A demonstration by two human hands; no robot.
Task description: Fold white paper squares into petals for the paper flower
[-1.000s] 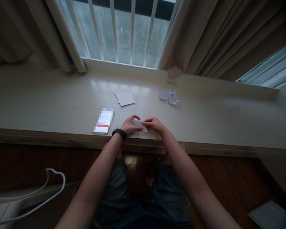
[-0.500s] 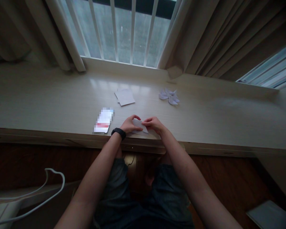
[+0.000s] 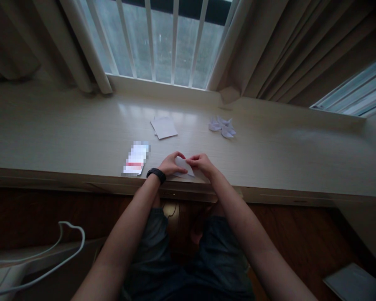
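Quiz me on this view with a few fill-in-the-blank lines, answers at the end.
1. The left hand and right hand are both touching one piece of white ____.
2. A dark band is worn on the ____ wrist.
3. From the wearer's viewpoint, the folded shapes lie to the ____ of the flat squares.
4. White upright ____ cross the window.

Missing words: paper; left; right; bars.

Smooth white paper sheets [image 3: 164,127] on a pale, faintly glossy wood-grain ledge [image 3: 278,154].
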